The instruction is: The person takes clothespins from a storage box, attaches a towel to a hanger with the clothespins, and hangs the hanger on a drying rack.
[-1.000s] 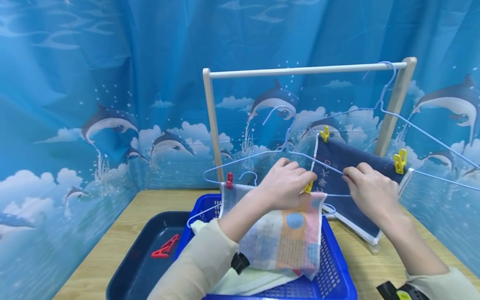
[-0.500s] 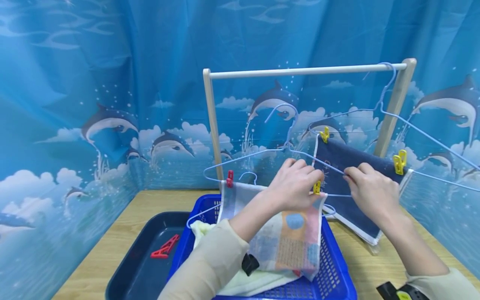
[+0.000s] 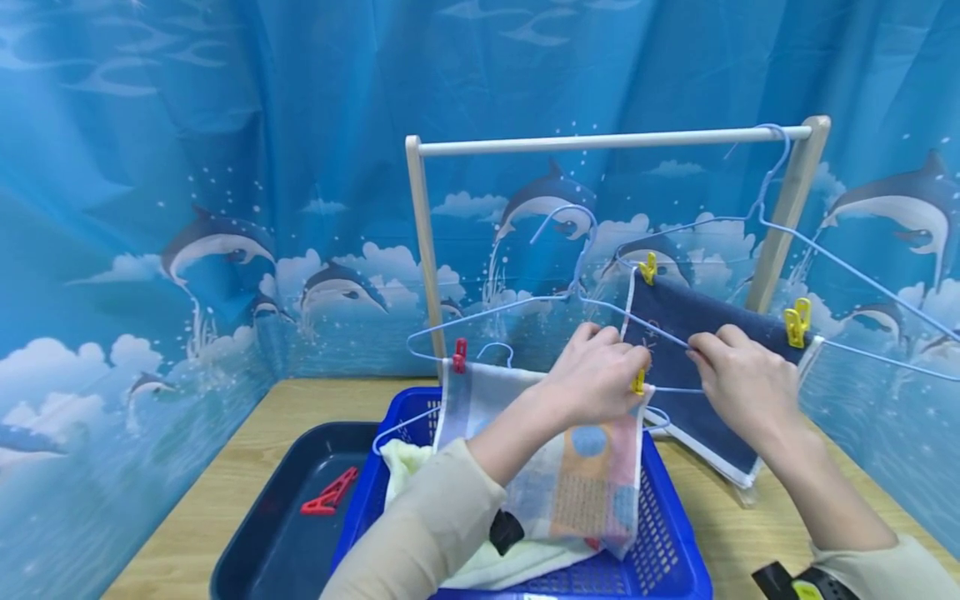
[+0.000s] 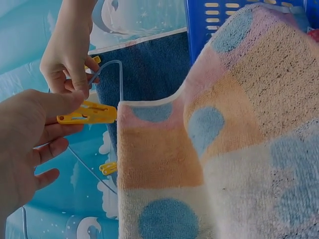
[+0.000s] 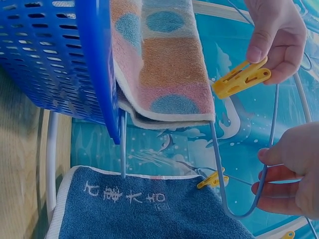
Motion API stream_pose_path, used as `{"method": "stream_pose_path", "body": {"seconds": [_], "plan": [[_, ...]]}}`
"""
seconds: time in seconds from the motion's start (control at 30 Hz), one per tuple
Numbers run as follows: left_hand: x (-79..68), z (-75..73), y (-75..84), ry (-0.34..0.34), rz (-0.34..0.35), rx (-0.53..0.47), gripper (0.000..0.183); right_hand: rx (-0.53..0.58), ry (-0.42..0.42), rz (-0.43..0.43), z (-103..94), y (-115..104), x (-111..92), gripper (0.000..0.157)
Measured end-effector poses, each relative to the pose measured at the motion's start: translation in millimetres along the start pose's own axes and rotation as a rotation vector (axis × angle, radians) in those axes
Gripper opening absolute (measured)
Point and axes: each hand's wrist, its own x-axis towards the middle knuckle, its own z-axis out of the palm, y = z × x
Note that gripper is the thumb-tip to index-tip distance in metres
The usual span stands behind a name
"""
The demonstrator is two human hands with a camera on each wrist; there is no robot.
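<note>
My left hand (image 3: 600, 371) pinches a yellow clothespin (image 4: 89, 113) between thumb and fingers. The pin's tip is right at the edge of a patchwork towel (image 3: 592, 483), close to its upper right corner. That towel is folded over the lower bar of a light blue wire hanger (image 3: 502, 308). A red clothespin (image 3: 460, 356) clips its upper left corner. With thumb and fingers, my right hand (image 3: 742, 375) grips the hanger near its right end, as the right wrist view shows. The hanger's hook points up, free of the rack bar.
A wooden rack (image 3: 615, 142) holds another hanger with a navy towel (image 3: 701, 425) clipped by yellow clothespins (image 3: 798, 322). Below stands a blue basket (image 3: 678, 542) with a pale yellow cloth (image 3: 502, 567) and a further hanger. Red clothespins (image 3: 330, 492) lie in a dark tray (image 3: 255, 533).
My left hand has moved to the right along the towel's top, carrying the yellow clothespin to the towel's right edge. My right hand stays in place on the hanger.
</note>
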Motion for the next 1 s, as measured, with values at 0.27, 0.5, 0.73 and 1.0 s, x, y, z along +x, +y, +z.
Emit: {"method": "stream_pose_path", "body": {"seconds": [0.27, 0.5, 0.73, 1.0], "plan": [[0.7, 0.4, 4.1, 0.029, -0.037, 0.026, 0.017, -0.001, 0.002, 0.000, 0.8, 0.7, 0.4, 0.009], [1.7, 2.1, 4.2, 0.084, -0.060, 0.028, 0.022, -0.006, 0.003, 0.000, -0.5, 0.3, 2.2, 0.010], [2.4, 5.0, 6.4, 0.098, -0.073, 0.028, 0.019, -0.001, -0.025, 0.014, -2.9, -0.1, 3.7, 0.010], [2.4, 9.6, 6.9, 0.131, -0.077, 0.057, 0.018, -0.004, -0.014, 0.004, -2.8, -0.4, 1.7, 0.011]]}}
